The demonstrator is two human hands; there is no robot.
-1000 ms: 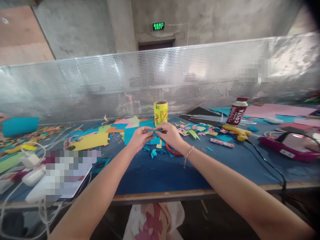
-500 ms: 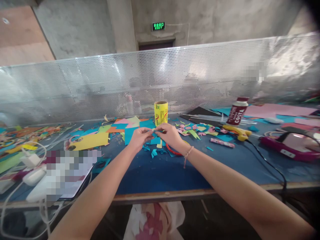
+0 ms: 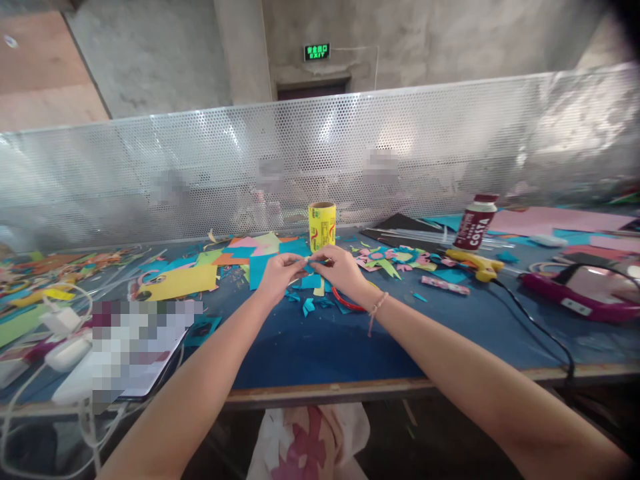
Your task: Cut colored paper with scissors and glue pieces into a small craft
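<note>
Over the middle of the table, my left hand and my right hand meet fingertip to fingertip. Both are pinched on a small blue paper piece, mostly hidden by the fingers, so its shape cannot be made out. Right behind them stands a yellow cardboard tube with printed wrapping. Blue paper scraps lie just below the hands. A red ring-shaped thing shows partly from under my right wrist, which wears a braided bracelet.
Cut paper flowers, a yellow glue gun with a black cord, a Costa bottle and a purple-framed basket-like thing are on the right. On the left are a yellow paper sheet, a phone or tablet and white cables. A perforated metal screen stands behind.
The fingertips have shifted very slightly around the blue paper piece, and a little pale spot now shows between them. Everything on the table stays where it was.
</note>
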